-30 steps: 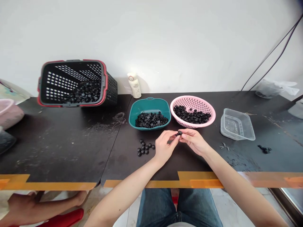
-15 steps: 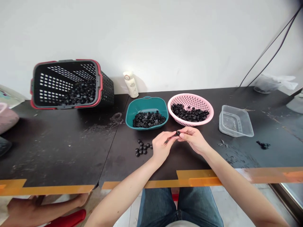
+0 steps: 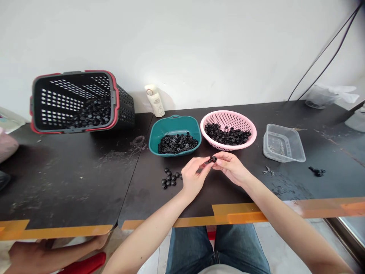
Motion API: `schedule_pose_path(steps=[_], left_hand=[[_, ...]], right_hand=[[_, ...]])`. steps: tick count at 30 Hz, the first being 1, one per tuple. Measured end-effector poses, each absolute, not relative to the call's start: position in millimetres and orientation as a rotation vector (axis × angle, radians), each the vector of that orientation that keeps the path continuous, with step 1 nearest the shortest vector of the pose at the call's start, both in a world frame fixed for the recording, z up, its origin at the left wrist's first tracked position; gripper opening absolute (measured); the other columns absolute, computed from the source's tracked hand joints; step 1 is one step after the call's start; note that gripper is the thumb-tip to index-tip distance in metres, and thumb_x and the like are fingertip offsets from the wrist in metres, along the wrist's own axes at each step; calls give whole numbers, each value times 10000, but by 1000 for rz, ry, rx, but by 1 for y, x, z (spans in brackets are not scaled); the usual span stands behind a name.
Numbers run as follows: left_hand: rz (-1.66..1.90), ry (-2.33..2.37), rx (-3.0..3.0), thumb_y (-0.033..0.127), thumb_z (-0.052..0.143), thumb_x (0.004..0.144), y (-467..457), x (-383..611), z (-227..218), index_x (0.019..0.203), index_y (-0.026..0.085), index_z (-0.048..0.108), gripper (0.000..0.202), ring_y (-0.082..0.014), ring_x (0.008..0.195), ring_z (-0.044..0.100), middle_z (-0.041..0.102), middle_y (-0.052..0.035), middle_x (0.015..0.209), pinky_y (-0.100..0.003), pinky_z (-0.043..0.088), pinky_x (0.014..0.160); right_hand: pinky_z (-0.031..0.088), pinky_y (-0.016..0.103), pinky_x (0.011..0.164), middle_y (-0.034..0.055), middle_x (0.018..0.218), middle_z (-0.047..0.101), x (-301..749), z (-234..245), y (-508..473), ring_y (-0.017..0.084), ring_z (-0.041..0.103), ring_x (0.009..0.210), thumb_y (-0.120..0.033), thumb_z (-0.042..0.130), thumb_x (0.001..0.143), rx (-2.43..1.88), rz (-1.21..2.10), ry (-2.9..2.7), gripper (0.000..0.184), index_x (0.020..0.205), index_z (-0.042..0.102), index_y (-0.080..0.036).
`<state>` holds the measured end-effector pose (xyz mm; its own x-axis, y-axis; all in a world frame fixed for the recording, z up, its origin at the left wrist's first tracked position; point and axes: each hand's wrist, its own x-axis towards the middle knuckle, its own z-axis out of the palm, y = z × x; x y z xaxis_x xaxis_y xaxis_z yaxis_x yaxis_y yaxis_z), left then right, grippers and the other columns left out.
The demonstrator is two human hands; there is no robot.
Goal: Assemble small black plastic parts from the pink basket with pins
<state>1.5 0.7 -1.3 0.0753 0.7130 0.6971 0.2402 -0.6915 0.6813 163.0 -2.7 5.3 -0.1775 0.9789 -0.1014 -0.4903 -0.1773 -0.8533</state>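
My left hand [image 3: 194, 176] and my right hand [image 3: 231, 167] meet over the black table [image 3: 85, 179], both pinching a small black round part [image 3: 213, 159] between their fingertips. Just behind them stand a teal bowl [image 3: 174, 125] and a pink perforated basket [image 3: 228, 121], each holding many black round parts. A small cluster of several black round parts [image 3: 170, 179] lies on the table left of my left hand.
A black and red perforated basket [image 3: 76, 99] lies tipped at the back left with black parts inside. A white bottle [image 3: 155, 101] stands by the wall. A clear plastic tray [image 3: 283, 142] sits to the right. Another person's arm [image 3: 48, 253] shows at the lower left.
Both hands stay pinched together on the small part with barely any movement. The view has shifted slightly to the right and down.
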Motion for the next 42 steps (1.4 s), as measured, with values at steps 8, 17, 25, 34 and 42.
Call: schedule_pose_path(steps=[8,17,25,34,42], left_hand=[[1625,940,1990,167,673,790,1,0,-3,1004,192,680,215,-92,682,627,680,-31,869,-208,567,629],[1616,932,1981,162,674,786,-1,1,-2,1010,197,681,226,-104,723,639,686,-34,887,-213,571,647],[1604,921,2020,183,663,801,1,-1,-3,1002,202,686,203,-115,744,646,697,-38,885,-232,573,669],[1643,944,2012,186,676,791,-1,-1,-3,994,199,685,204,-119,737,647,697,-40,870,-233,572,647],[1629,943,2006,183,670,795,-1,0,-2,997,197,682,203,-117,742,647,693,-39,874,-225,570,645]], right_hand=[[565,227,699,-10,781,706,162,5,-2,100,663,700,-222,799,650,-837,1611,-859,191,819,714,-199],[565,228,698,-15,780,702,162,5,-3,100,665,704,-221,802,651,-842,1598,-864,183,810,712,-205],[566,229,684,-12,799,711,163,4,-3,106,671,710,-215,797,658,-854,1593,-882,157,783,704,-205],[572,232,690,-4,810,710,163,6,-5,108,668,711,-223,796,657,-852,1611,-869,182,814,708,-200],[565,237,685,-7,802,703,162,6,-5,107,662,707,-224,798,654,-841,1613,-873,178,804,705,-203]])
